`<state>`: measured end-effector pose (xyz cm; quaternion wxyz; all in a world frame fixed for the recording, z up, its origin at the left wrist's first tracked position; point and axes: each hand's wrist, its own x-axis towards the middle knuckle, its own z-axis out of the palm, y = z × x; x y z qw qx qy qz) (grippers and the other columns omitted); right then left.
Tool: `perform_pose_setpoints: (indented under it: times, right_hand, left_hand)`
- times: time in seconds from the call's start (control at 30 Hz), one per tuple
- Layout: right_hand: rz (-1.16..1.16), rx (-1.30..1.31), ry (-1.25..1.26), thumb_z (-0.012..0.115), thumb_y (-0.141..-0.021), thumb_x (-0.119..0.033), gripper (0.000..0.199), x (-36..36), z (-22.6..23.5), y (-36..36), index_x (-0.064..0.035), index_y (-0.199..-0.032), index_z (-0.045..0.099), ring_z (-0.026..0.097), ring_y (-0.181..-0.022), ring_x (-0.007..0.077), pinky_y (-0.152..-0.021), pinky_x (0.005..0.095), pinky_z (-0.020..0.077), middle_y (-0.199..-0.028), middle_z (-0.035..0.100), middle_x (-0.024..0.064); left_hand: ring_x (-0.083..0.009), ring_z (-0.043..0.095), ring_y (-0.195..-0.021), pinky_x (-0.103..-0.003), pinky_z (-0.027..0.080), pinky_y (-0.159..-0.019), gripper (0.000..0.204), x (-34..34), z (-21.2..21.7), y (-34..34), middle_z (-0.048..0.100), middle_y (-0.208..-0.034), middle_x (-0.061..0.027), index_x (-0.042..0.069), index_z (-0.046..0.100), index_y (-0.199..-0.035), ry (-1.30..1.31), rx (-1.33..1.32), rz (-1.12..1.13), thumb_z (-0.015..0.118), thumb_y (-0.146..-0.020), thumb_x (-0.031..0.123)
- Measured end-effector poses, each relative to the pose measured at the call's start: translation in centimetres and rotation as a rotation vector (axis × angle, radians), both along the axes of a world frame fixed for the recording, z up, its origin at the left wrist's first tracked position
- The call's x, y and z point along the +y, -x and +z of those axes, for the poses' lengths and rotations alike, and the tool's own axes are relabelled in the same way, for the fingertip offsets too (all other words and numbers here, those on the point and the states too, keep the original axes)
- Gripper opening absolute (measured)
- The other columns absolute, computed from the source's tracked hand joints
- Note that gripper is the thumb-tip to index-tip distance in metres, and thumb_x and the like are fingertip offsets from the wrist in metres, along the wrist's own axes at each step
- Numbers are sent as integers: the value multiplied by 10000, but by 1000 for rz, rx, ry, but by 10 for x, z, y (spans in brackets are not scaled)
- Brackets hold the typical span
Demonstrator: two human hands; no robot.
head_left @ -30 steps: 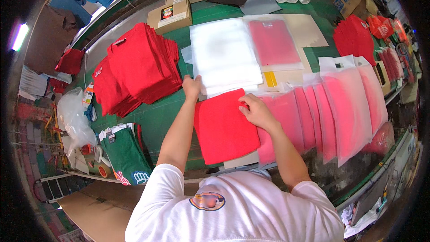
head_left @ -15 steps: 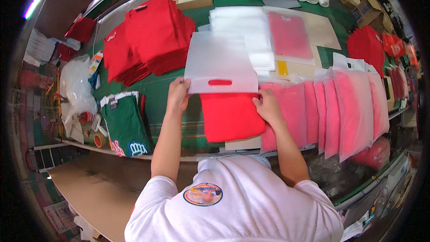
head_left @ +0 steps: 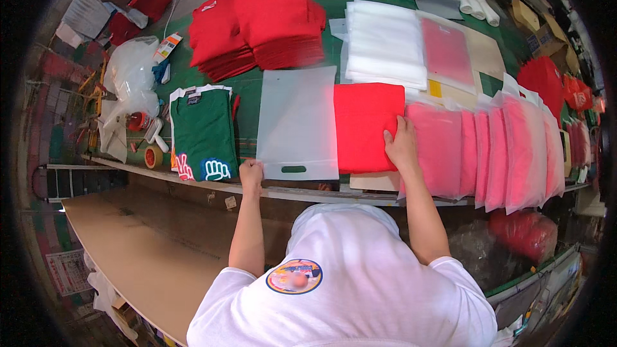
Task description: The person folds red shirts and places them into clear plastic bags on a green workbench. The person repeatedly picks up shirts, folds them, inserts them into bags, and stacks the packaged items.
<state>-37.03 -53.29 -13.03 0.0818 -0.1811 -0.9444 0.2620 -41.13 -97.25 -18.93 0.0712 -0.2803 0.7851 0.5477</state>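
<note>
A frosted plastic bag (head_left: 297, 119) with a cut-out handle slot lies flat, its slot end toward me at the table's front edge. My left hand (head_left: 251, 172) is closed on the bag's near left corner. Right beside the bag lies a folded red garment (head_left: 369, 127), their edges meeting. My right hand (head_left: 403, 144) grips the garment's right edge, thumb on top; what its fingertips do underneath is hidden. Left of the bag is a folded green shirt (head_left: 204, 130) with printed hand figures.
Tall stacks of folded red garments (head_left: 279, 22) stand at the back, near a pile of white bags (head_left: 385, 42). Bagged red garments (head_left: 488, 148) line the right side. A tape roll (head_left: 153, 157) and a clear plastic bag (head_left: 132, 71) sit at left. Brown board (head_left: 141, 238) lies below the table's edge.
The frosted bag has come off the red garment and now lies flat to its left, slot end toward me. My left hand moved nearer; my right hand shifted onto the garment's right edge.
</note>
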Motion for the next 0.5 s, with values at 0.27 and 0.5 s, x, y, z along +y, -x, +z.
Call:
perform_pose_setpoints:
  times: [0.27, 0.5]
  right_hand:
    - [-103, -120, 172, 715, -929, -405, 699, 10, -6, 0, 73, -1398, 515, 612, -1222, 459, -1039, 482, 491, -1300, 639, 311]
    - [-23, -286, 439, 721, -926, -523, 831, 27, -3, 21, 48, -1474, 464, 595, -1310, 363, -1081, 413, 472, -1410, 611, 247]
  left_hand:
    - [-184, 661, -794, -318, 519, -684, 115, 23, -15, -20, 682, -852, -109, -42, 661, -957, -25, 179, 170, 577, -887, -6]
    - [-301, 700, -690, -451, 545, -641, 203, -9, 5, 0, 716, -744, -166, -79, 673, -1002, 41, -76, -73, 563, -857, 11]
